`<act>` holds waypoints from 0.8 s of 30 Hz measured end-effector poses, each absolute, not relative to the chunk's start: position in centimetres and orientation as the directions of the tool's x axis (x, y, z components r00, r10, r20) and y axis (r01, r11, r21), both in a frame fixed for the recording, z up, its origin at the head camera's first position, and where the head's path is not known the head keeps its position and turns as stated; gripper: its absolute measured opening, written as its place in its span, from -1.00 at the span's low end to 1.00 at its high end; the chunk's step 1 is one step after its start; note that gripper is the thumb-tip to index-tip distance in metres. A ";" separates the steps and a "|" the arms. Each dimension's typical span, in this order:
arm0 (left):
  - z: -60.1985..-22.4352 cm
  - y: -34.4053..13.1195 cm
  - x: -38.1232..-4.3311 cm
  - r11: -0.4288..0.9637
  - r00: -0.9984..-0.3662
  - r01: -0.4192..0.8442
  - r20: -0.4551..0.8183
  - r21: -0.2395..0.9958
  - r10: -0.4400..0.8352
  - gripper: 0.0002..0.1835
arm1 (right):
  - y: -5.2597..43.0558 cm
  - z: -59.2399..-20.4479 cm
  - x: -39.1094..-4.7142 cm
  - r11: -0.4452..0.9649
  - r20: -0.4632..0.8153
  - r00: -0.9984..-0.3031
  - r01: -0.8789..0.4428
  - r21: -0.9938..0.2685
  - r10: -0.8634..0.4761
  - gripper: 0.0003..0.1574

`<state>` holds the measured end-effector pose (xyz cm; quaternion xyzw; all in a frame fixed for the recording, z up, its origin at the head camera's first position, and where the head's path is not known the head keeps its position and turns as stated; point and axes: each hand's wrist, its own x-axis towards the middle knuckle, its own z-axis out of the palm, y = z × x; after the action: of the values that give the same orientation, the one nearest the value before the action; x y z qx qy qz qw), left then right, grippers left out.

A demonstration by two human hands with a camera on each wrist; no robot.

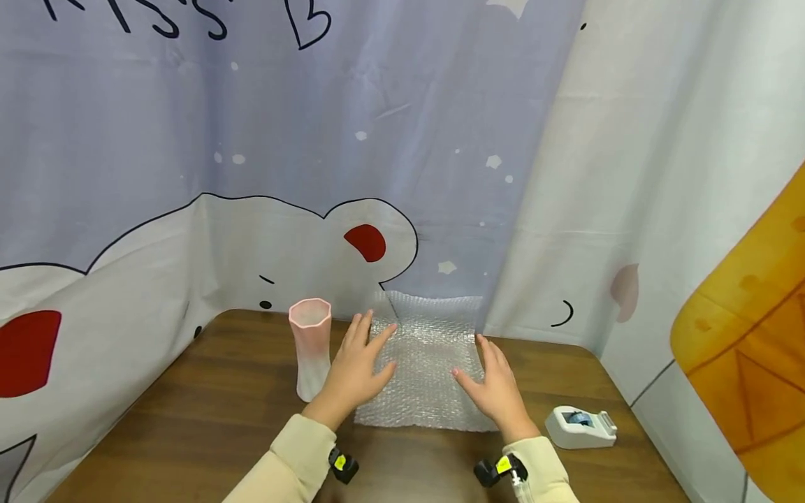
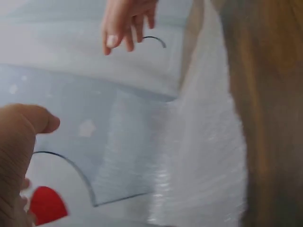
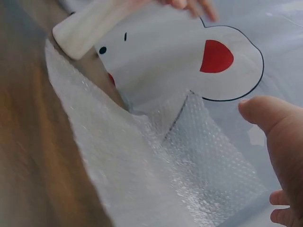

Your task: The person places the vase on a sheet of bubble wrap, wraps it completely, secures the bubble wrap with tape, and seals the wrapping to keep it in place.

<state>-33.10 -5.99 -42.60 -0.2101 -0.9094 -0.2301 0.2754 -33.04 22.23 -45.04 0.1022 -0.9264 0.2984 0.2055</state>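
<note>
A sheet of clear bubble wrap [image 1: 421, 377] lies on the wooden table, its far end bent up against the curtain. My left hand [image 1: 357, 367] hovers over its left edge, fingers spread and holding nothing. Over the right edge is my right hand [image 1: 495, 388], also with fingers extended and nothing in them. Just left of my left hand stands an upright vase [image 1: 312, 349], pink at the top and white toward the base. In the right wrist view the white lower part of the vase [image 3: 85, 35] shows beyond the bubble wrap [image 3: 109, 142].
A white tape dispenser [image 1: 581, 427] with a blue roll sits at the table's right side. A printed curtain [image 1: 440, 175] hangs along the back and both sides of the wooden table [image 1: 189, 412]. Each wrist carries a small black camera [image 1: 343, 467].
</note>
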 end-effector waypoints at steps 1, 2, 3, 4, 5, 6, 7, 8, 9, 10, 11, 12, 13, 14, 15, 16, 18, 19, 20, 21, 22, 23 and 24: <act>-42.1 -6.2 -33.0 0.805 -0.716 0.533 0.646 0.261 0.264 -0.33 | 22.1 -45.2 -32.9 0.789 0.452 -0.890 -0.316 -0.526 -0.055 0.10; -41.5 -6.4 -32.8 0.805 -0.669 0.551 0.692 0.219 0.270 -0.33 | 22.0 -45.4 -32.7 0.780 0.454 -0.890 -0.315 -0.541 -0.044 0.10; -40.8 -6.6 -32.7 0.809 -0.624 0.560 0.733 0.177 0.271 -0.33 | 21.9 -45.5 -32.6 0.771 0.453 -0.891 -0.314 -0.554 -0.037 0.10; -40.2 -6.9 -32.7 0.810 -0.580 0.568 0.769 0.145 0.269 -0.32 | 21.8 -45.6 -32.4 0.764 0.452 -0.891 -0.313 -0.564 -0.031 0.10; -39.5 -7.2 -32.6 0.815 -0.549 0.565 0.794 0.124 0.259 -0.32 | 21.7 -45.7 -32.3 0.757 0.452 -0.892 -0.312 -0.574 -0.025 0.10; -38.9 -7.5 -32.6 0.826 -0.526 0.554 0.814 0.108 0.246 -0.31 | 21.7 -45.7 -32.2 0.751 0.454 -0.891 -0.311 -0.582 -0.017 0.10; -38.3 -7.9 -32.6 0.837 -0.510 0.538 0.829 0.098 0.230 -0.31 | 21.7 -45.7 -32.2 0.745 0.458 -0.889 -0.310 -0.590 -0.008 0.09; -37.7 -8.4 -32.7 0.850 -0.502 0.517 0.839 0.096 0.210 -0.30 | 21.6 -45.7 -32.1 0.742 0.461 -0.887 -0.308 -0.595 0.001 0.09; -37.3 -8.8 -32.7 0.867 -0.506 0.487 0.843 0.104 0.183 -0.29 | 21.6 -45.7 -32.1 0.738 0.465 -0.885 -0.309 -0.601 0.008 0.08; -37.0 -9.3 -32.8 0.881 -0.520 0.457 0.841 0.125 0.151 -0.27 | 21.7 -45.7 -32.1 0.734 0.466 -0.885 -0.308 -0.605 0.013 0.07; -36.7 -9.8 -33.0 0.896 -0.541 0.418 0.834 0.150 0.113 -0.25 | 21.7 -45.7 -32.1 0.732 0.464 -0.886 -0.305 -0.609 0.018 0.07; -36.6 -10.3 -33.1 0.906 -0.565 0.381 0.822 0.183 0.071 -0.23 | 21.8 -45.7 -32.0 0.729 0.462 -0.887 -0.304 -0.614 0.020 0.06; -36.6 -10.7 -33.3 0.912 -0.593 0.345 0.805 0.220 0.030 -0.20 | 21.8 -45.8 -32.0 0.727 0.456 -0.890 -0.299 -0.618 0.022 0.06; -36.6 -11.2 -33.4 0.914 -0.623 0.310 0.782 0.260 -0.012 -0.17 | 21.8 -45.8 -32.0 0.726 0.450 -0.893 -0.295 -0.621 0.022 0.05; -36.6 -11.6 -33.5 0.917 -0.650 0.270 0.758 0.294 -0.051 -0.14 | 21.9 -45.8 -32.0 0.723 0.445 -0.895 -0.292 -0.626 0.023 0.05; -36.6 -11.9 -33.7 0.916 -0.676 0.238 0.733 0.323 -0.083 -0.12 | 21.9 -45.9 -32.0 0.722 0.440 -0.898 -0.290 -0.628 0.023 0.05; -36.8 -12.5 -33.9 0.914 -0.716 0.183 0.686 0.362 -0.128 -0.10 | 21.9 -45.9 -32.0 0.720 0.436 -0.900 -0.287 -0.632 0.024 0.05; -36.8 -12.7 -34.0 0.912 -0.733 0.165 0.665 0.375 -0.141 -0.10 | 21.9 -45.9 -32.1 0.720 0.433 -0.901 -0.283 -0.633 0.026 0.05; -36.9 -12.9 -34.1 0.910 -0.748 0.152 0.647 0.387 -0.150 -0.10 | 22.0 -45.9 -32.1 0.720 0.433 -0.901 -0.283 -0.633 0.027 0.05; -36.9 -13.1 -34.2 0.908 -0.761 0.140 0.629 0.395 -0.157 -0.09 | 22.0 -45.9 -32.1 0.718 0.431 -0.902 -0.282 -0.636 0.027 0.05; -37.0 -13.2 -34.2 0.904 -0.777 0.134 0.610 0.405 -0.158 -0.09 | 22.0 -45.9 -32.2 0.718 0.425 -0.905 -0.278 -0.638 0.028 0.05; -37.1 -13.2 -34.3 0.902 -0.791 0.129 0.591 0.413 -0.158 -0.10 | 22.0 -45.9 -32.2 0.718 0.419 -0.907 -0.272 -0.641 0.030 0.05; -37.2 -13.3 -34.3 0.899 -0.808 0.124 0.569 0.420 -0.154 -0.11 | 21.9 -45.9 -32.2 0.716 0.413 -0.910 -0.267 -0.645 0.034 0.05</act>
<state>-34.29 -13.32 -37.21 0.0081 -0.9239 -0.2246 0.3097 -32.23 21.93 -45.94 0.0644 -0.9040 0.3713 0.2021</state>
